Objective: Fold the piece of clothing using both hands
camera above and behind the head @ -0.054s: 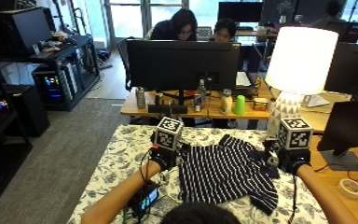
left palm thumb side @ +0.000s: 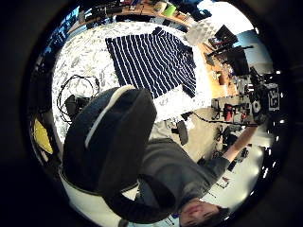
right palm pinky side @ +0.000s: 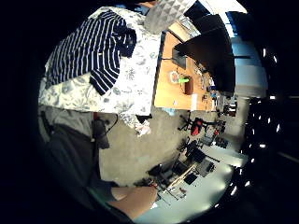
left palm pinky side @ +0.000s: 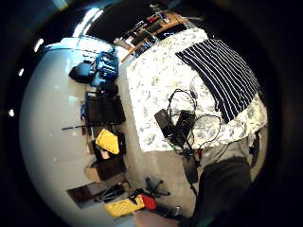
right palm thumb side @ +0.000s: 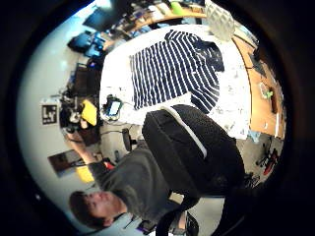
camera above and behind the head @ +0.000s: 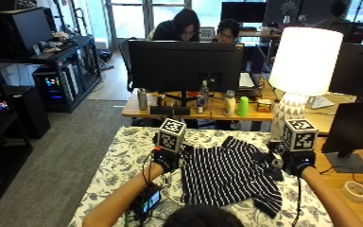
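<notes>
- The counter (camera above and behind the head: 115, 161) under my arms wears a white cloth with a grey floral print. The outside view shows its whole width. The left little finger side palm view alone shows its near edge dropping to the floor.
- The navy and white striped shirt (camera above and behind the head: 232, 172) lies flat on the counter between my hands, stripes running away from me. In the outside view one sleeve is bunched dark by my right hand. The right thumb side palm view (right palm thumb side: 172, 69) shows the same shirt spread out, with that sleeve folded over at the side nearer the lamp.
- A white lamp (camera above and behind the head: 304, 61) with a patterned base stands at the counter's far right corner, just beyond my right hand. The left palm views do not show its shade.
- My left hand (camera above and behind the head: 167, 160) sits at the shirt's left edge. My right hand (camera above and behind the head: 297, 163) sits at the right edge by the bunched sleeve.
- Whether my fingers on either hand are spread, pressed together or pinching cloth, I cannot tell. The outside view shows only the backs of the gloves.
- A small device with a lit screen (camera above and behind the head: 149, 201), with cables, lies on the counter by my left forearm. The left little finger side palm view (left palm pinky side: 176, 124) shows its looped cables more plainly.
</notes>
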Tool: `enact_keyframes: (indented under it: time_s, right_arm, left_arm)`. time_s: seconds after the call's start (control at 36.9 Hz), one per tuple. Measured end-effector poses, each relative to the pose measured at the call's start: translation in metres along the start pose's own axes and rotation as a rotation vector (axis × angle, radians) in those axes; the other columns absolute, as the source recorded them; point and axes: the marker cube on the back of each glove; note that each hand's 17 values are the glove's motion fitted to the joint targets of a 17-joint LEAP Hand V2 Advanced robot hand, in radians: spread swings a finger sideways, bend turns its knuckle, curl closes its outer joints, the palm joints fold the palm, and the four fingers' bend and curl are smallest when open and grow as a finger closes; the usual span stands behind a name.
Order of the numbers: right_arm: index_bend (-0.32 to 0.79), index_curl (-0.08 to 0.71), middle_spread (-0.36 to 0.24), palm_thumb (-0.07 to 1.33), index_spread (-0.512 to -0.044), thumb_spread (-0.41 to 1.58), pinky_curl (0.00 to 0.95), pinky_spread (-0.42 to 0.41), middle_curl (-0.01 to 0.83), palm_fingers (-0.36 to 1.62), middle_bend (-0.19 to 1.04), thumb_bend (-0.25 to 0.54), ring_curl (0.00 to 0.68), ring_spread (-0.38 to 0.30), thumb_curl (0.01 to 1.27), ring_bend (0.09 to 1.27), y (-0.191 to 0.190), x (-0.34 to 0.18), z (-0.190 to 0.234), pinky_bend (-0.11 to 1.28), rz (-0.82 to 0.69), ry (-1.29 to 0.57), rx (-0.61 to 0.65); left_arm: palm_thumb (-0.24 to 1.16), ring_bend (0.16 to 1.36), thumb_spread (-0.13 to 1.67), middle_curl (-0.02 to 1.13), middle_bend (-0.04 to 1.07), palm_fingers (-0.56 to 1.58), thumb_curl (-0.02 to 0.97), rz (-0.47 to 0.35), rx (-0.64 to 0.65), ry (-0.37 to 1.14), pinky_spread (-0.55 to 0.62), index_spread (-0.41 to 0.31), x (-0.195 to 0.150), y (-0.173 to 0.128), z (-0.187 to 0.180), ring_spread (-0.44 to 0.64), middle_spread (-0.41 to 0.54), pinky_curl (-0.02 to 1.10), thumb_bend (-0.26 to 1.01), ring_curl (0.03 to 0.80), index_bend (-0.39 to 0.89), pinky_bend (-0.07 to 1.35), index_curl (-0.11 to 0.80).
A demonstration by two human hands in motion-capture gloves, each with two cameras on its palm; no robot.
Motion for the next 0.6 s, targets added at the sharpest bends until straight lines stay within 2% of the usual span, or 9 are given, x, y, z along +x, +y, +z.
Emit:
enact_keyframes:
  time_s: [0.11, 0.22, 0.38, 0.6]
  right_arm:
    - [0.13, 0.075, 0.033, 0.27, -0.250, 0.75, 0.186, 0.184, 0.061, 0.14, 0.17, 0.154, 0.090, 0.120, 0.06, 0.31, 0.012, -0.003, -0.011, 0.54, 0.004, -0.013, 0.005]
    - [0.14, 0.105, 0.042, 0.27, -0.283, 0.91, 0.218, 0.212, 0.089, 0.12, 0.17, 0.140, 0.114, 0.142, 0.07, 0.33, 0.020, 0.001, -0.016, 0.56, 0.014, -0.014, 0.009]
    - [0.14, 0.137, 0.051, 0.28, -0.307, 1.05, 0.247, 0.234, 0.125, 0.10, 0.18, 0.118, 0.142, 0.161, 0.09, 0.35, 0.018, 0.010, -0.014, 0.58, 0.024, -0.037, 0.036]
    - [0.14, 0.165, 0.057, 0.29, -0.319, 1.15, 0.272, 0.246, 0.175, 0.11, 0.20, 0.085, 0.171, 0.173, 0.12, 0.38, 0.005, 0.030, -0.005, 0.58, 0.064, -0.032, 0.027]
  left_arm:
    - [0.08, 0.56, 0.70, 0.04, 0.13, 0.15, 0.041, -0.008, 0.001, -0.011, 0.32, 0.039, -0.002, -0.004, 0.002, 0.29, 0.239, 0.16, 0.02, 0.157, 0.11, 0.50, 0.051]
    - [0.08, 0.61, 0.84, 0.05, 0.15, 0.11, 0.062, -0.013, -0.005, -0.016, 0.37, 0.044, 0.000, -0.001, 0.002, 0.34, 0.280, 0.20, 0.01, 0.186, 0.13, 0.53, 0.079]
    - [0.08, 0.65, 0.97, 0.08, 0.16, 0.08, 0.091, -0.014, -0.009, -0.027, 0.41, 0.049, -0.001, -0.005, 0.007, 0.39, 0.313, 0.23, -0.01, 0.210, 0.14, 0.56, 0.116]
    - [0.07, 0.68, 1.05, 0.12, 0.17, 0.05, 0.124, 0.003, -0.012, 0.000, 0.44, 0.052, 0.007, -0.005, 0.008, 0.41, 0.330, 0.26, -0.02, 0.229, 0.15, 0.58, 0.157]
